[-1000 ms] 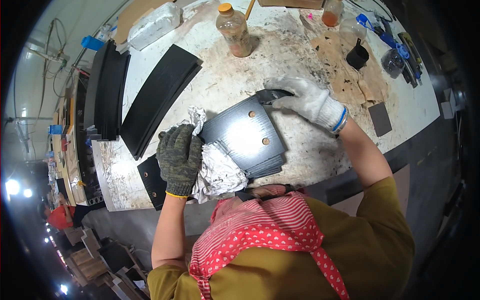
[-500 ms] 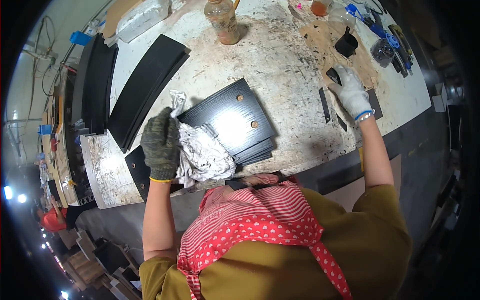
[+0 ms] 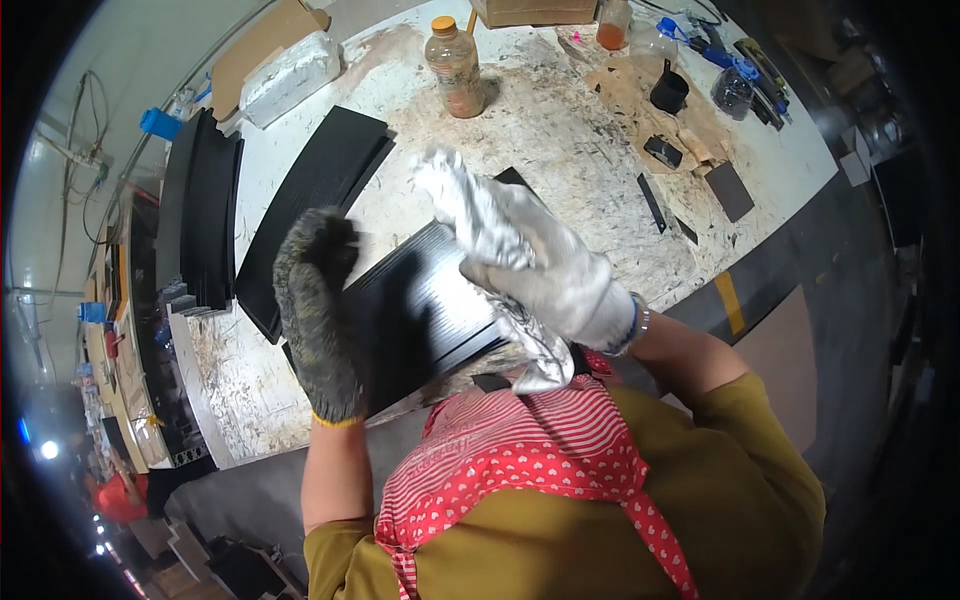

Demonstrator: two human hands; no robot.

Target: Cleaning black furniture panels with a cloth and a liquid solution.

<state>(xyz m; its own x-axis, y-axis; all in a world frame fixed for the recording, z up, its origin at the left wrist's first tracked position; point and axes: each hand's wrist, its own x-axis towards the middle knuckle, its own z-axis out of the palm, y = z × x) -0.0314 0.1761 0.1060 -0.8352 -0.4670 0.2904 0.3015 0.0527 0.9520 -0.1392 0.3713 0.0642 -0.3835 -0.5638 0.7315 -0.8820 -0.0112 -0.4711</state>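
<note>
Our right hand [image 3: 560,270] has taken the cloth [image 3: 545,365], clutched above the boards [image 3: 445,300], at right; we can't tell our left hand [image 3: 318,310]'s hold.

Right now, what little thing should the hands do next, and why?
Perhaps draw the white cloth across the shiny black board: the right hand already grips the cloth over it, and the left hand is at its left side, though I can't tell whether it's pressing.
</note>
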